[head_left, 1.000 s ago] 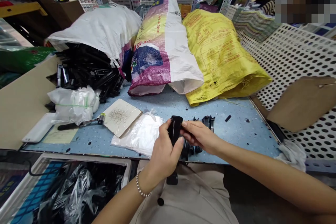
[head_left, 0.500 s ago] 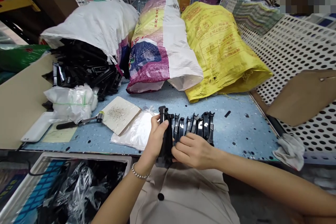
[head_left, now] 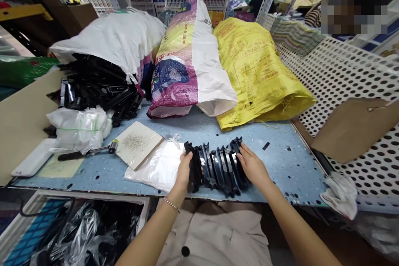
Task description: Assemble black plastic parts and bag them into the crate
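Observation:
Several long black plastic parts (head_left: 222, 170) stand side by side in a row at the table's front edge, some with glossy faces. At the row's left end, my left hand (head_left: 184, 172) is closed around black plastic parts (head_left: 194, 168), its thumb on top. My right hand (head_left: 254, 168) is at the other end, fingers laid together over the outermost black plastic part (head_left: 237, 156); its thumb is hidden. Left of the row lie clear plastic bags (head_left: 158, 168), partly under a square board (head_left: 137, 143) strewn with tiny bits.
A ratchet-like tool (head_left: 90, 152), a bundle of plastic bags (head_left: 79, 129) and a white device (head_left: 33, 158) lie left. Black parts spill from a white sack (head_left: 109, 29). A printed sack (head_left: 174, 87) and yellow sack (head_left: 255, 70) stand behind; a perforated panel (head_left: 346, 75) borders the right.
The left hand has lowered the black parts from upright in front of me to the row's left end. My right hand has moved from them to the row's right end.

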Demonstrator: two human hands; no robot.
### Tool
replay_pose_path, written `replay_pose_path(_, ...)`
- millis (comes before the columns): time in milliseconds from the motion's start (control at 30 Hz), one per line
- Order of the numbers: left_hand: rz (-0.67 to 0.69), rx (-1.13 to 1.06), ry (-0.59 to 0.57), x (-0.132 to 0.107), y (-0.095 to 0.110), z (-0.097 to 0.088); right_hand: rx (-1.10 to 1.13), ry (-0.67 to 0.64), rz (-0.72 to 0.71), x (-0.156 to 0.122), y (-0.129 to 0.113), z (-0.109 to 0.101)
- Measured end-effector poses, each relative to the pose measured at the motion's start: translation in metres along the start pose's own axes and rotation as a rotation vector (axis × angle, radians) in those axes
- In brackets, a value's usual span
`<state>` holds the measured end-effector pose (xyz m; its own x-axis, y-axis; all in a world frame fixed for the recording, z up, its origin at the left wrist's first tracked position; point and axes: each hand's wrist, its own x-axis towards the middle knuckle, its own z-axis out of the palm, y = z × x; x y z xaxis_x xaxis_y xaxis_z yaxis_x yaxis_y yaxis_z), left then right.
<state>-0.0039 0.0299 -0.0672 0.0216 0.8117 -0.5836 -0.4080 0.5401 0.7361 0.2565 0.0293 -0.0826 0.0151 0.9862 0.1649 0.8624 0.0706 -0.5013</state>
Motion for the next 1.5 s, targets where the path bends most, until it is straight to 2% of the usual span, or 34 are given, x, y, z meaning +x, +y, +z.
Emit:
replay_pose_path(100,-0.078,-0.130,-0.093,0.000,-0.005,0.003,0.180,0.093,0.002,0.009,0.010,-0.017)
replay_pose_path(167,-0.106,-0.176,-0.133,-0.007,-0.003,0.002,0.304,0.139,0.037,0.004,-0.001,-0.031)
replay_pose_path(200,-0.077,-0.193,-0.122,-0.013,-0.002,0.002,0.392,0.112,0.057,-0.002,-0.012,-0.035)
replay_pose_path(267,0.058,-0.210,-0.034,-0.027,-0.001,0.006,0.619,-0.078,0.088,-0.018,-0.044,-0.036)
replay_pose_path(367,0.298,-0.129,0.137,-0.045,0.000,0.015,0.887,-0.468,0.127,-0.042,-0.096,-0.019)
replay_pose_path(433,0.411,0.015,0.145,-0.049,0.001,0.015,0.897,-0.553,0.160,-0.048,-0.119,-0.004)
replay_pose_path(533,0.534,0.287,0.008,-0.043,0.006,0.001,0.937,-0.512,0.265,-0.041,-0.126,0.009)
replay_pose_path(633,0.688,0.754,0.012,-0.027,0.002,-0.017,1.130,-0.458,0.347,-0.030,-0.116,0.007)
replay_pose_path(733,0.791,1.279,0.051,-0.013,-0.008,-0.025,1.289,-0.365,0.411,-0.027,-0.112,0.000)
replay_pose_path(800,0.803,1.440,0.047,-0.008,-0.011,-0.028,1.366,-0.336,0.459,-0.030,-0.113,-0.003)
replay_pose_path(867,0.782,1.380,0.023,-0.005,-0.007,-0.032,1.417,-0.338,0.490,-0.034,-0.114,-0.004)
replay_pose_path(1000,0.673,0.858,-0.116,-0.003,0.008,-0.048,1.484,-0.482,0.526,-0.039,-0.117,-0.004)
replay_pose_path(1067,0.620,0.625,-0.144,-0.004,0.011,-0.054,1.517,-0.568,0.557,-0.038,-0.121,-0.001)
replay_pose_path(1133,0.590,0.503,-0.143,-0.006,0.012,-0.058,1.541,-0.627,0.570,-0.035,-0.126,0.004)
replay_pose_path(1300,0.553,0.468,-0.178,-0.013,0.017,-0.057,1.548,-0.746,0.478,-0.030,-0.134,0.016)
replay_pose_path(1433,0.452,0.452,-0.323,-0.012,0.023,-0.050,1.654,-0.705,0.454,-0.032,-0.131,0.030)
replay_pose_path(1500,0.407,0.489,-0.360,-0.010,0.022,-0.047,1.701,-0.674,0.449,-0.030,-0.128,0.036)
